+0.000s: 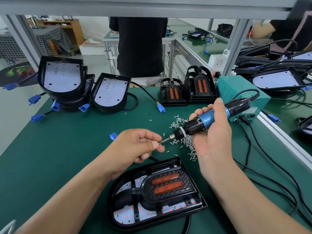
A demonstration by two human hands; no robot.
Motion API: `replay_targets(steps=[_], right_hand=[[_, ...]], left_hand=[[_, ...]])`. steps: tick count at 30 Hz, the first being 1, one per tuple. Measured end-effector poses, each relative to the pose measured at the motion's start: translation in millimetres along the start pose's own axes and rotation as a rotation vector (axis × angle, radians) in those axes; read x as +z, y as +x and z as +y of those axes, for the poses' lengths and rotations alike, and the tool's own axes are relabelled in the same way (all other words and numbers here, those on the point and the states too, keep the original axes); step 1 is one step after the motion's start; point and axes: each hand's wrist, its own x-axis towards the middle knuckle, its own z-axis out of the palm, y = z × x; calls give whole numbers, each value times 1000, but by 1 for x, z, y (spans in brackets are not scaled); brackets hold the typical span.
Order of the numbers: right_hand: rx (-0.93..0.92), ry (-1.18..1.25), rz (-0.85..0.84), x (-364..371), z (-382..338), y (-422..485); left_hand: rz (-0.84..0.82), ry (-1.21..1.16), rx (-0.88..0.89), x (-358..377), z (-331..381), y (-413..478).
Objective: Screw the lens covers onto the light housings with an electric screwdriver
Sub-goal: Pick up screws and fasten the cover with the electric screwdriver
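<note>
Head view: the table (67, 149) with its green mat, read left to right.
Waiting housings (60, 78): upper left, stacked, white LED boards exposed, no covers fitted.
Left hand (136, 146): centre of frame. The grip is pinched, thumb and forefinger closed on the tip of the bit (166, 140). Whether a screw sits there is too small to tell.
Light housing (162, 219): lower centre, flat on the table, just below both hands. Its long axis runs lower left to upper right.
Lens cover (167, 184): seated in the housing. It is black and textured, with two orange bars.
Screws (184, 134): loose pile, centre right, under the tool.
Electric screwdriver (211, 115): blue and black, axis near horizontal, bit pointing left, not down at the cover.
Right hand (214, 135): grip wrapped round the tool barrel.
Next move, as a judgement: the bit must tip downward toward the cover. The left hand lies nearer the housing's upper left rim.
</note>
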Motion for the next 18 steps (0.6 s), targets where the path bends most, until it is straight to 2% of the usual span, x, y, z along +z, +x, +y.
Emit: replay_targets(steps=[7, 13, 18], right_hand=[[1, 65, -44, -2, -15, 5], [7, -6, -171, -2, -27, 7], [20, -111, -306, 2, -29, -1]], left_hand=[[-29, 57, -56, -10, 5, -5], [-159, 611, 0, -12, 11, -14], [-215, 747, 45, -5, 12, -18]])
